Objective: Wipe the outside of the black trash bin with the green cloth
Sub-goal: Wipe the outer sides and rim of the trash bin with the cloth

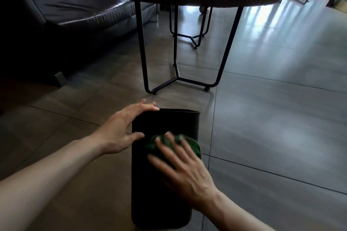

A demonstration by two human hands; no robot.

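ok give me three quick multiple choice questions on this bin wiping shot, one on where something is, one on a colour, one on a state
1. Where is the left hand?
A. flat on the round table
B. on the upper left edge of the black trash bin
C. on the sofa

2. What colour is the cloth under the right hand?
A. green
B. white
C. red

3. How is the right hand placed on the cloth?
A. clenched in a fist around it
B. pinching one corner, cloth dangling
C. fingers spread, pressing it onto the bin's side

Answers:
1 B, its fingers lie at the bin's rim corner and its thumb on the bin's side.
2 A, green folds show past the fingertips.
3 C, the spread fingers lie over the bunched cloth against the black surface.
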